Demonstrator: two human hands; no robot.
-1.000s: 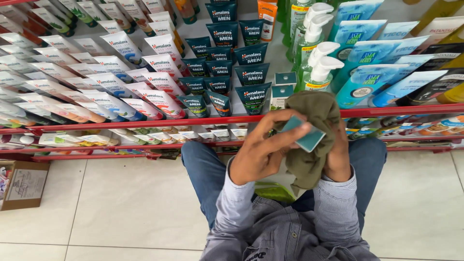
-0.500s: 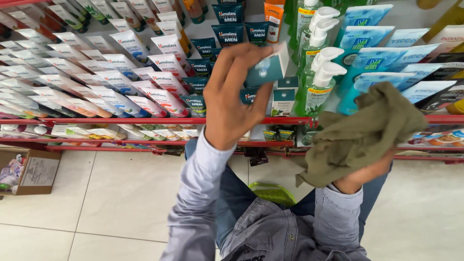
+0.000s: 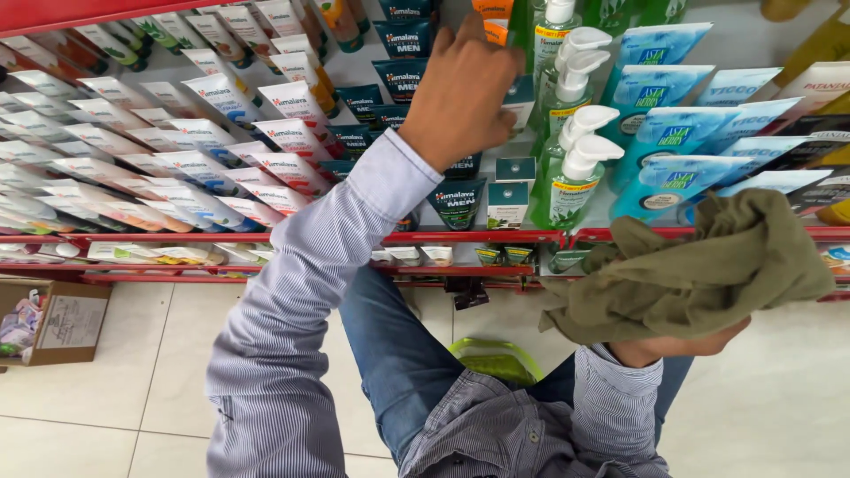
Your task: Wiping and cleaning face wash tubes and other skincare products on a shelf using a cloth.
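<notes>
My left hand (image 3: 460, 88) reaches up to the shelf, its fingers closed around a small dark teal box (image 3: 520, 92) that shows at the hand's right edge, among rows of dark teal tubes (image 3: 459, 202) and similar small boxes (image 3: 513, 170). Down at the right, my right hand (image 3: 677, 343) grips an olive green cloth (image 3: 699, 265). The bunched cloth covers most of that hand and hangs in front of the red shelf edge (image 3: 496, 236).
Green pump bottles (image 3: 575, 168) stand right of my left hand, with blue tubes (image 3: 673, 133) beyond them and white tubes (image 3: 221, 133) filling the left side. A cardboard box (image 3: 53, 323) sits on the tiled floor at left. A green basket (image 3: 496, 358) lies by my knees.
My left hand lifted the teal box off the cloth and carried it up to the shelf. My right hand moved the cloth to the right and lower.
</notes>
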